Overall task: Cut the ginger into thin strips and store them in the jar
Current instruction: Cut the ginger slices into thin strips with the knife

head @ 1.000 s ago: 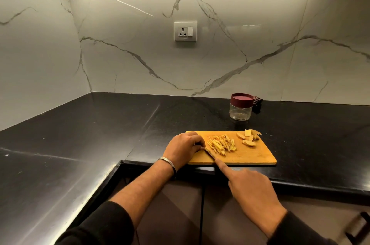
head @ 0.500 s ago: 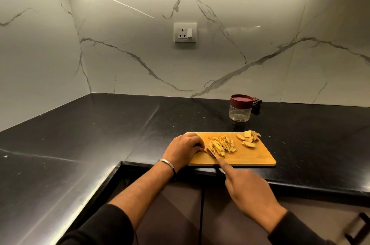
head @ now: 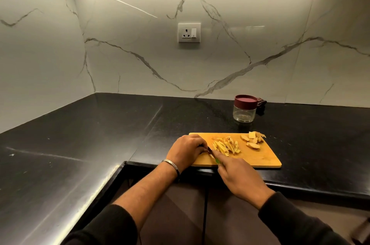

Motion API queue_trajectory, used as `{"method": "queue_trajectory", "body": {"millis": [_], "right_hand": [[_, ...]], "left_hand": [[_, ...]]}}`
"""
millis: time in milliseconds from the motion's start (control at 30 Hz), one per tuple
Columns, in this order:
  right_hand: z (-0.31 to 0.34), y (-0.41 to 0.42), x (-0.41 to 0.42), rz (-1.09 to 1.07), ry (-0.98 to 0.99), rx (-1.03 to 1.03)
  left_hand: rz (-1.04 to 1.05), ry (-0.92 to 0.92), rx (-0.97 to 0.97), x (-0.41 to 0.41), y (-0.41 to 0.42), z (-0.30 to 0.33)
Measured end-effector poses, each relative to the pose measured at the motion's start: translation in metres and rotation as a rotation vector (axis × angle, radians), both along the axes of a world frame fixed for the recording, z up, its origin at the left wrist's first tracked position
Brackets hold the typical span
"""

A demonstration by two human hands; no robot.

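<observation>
Gripping a knife (head: pixel 212 154) with the forefinger laid along its spine, the right hand (head: pixel 241 177) works at the near left part of the cutting board (head: pixel 258 157), while the left hand (head: pixel 185 150) sits curled on the board's left end, fingertips tucked right beside the blade; whether they pin a piece of ginger there is hidden by the knuckles. The tight gap between blade and fingertips is the main danger: a slip could nick a finger. Just right of the blade, mid-board, lies the pile of ginger strips (head: pixel 226 146), and toward the board's far right corner sit uncut ginger slices (head: pixel 252 142), one close to the rim and liable to be knocked off. The board's near edge lies close to the counter's front edge, so hard pressure might shift it. Behind the board's right end stands the jar (head: pixel 244 111), lid on, and it will need opening.
</observation>
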State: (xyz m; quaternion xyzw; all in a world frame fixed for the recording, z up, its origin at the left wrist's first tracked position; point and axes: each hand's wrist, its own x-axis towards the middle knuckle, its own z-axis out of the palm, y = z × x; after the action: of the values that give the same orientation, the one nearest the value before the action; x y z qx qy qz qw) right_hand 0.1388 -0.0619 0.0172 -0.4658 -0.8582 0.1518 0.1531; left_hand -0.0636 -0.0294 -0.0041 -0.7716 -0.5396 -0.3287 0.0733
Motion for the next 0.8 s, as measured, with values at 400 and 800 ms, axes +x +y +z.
{"method": "queue_trajectory", "body": {"millis": [400, 800], "right_hand": [[-0.003, -0.009, 0.005, -0.014, -0.058, 0.049], [0.001, -0.038, 0.034, -0.114, -0.346, 0.279]], "left_hand": [[0.012, -0.007, -0.023, -0.001, 0.001, 0.001], [0.01, 0.015, -0.05, 0.0, 0.0, 0.002]]}}
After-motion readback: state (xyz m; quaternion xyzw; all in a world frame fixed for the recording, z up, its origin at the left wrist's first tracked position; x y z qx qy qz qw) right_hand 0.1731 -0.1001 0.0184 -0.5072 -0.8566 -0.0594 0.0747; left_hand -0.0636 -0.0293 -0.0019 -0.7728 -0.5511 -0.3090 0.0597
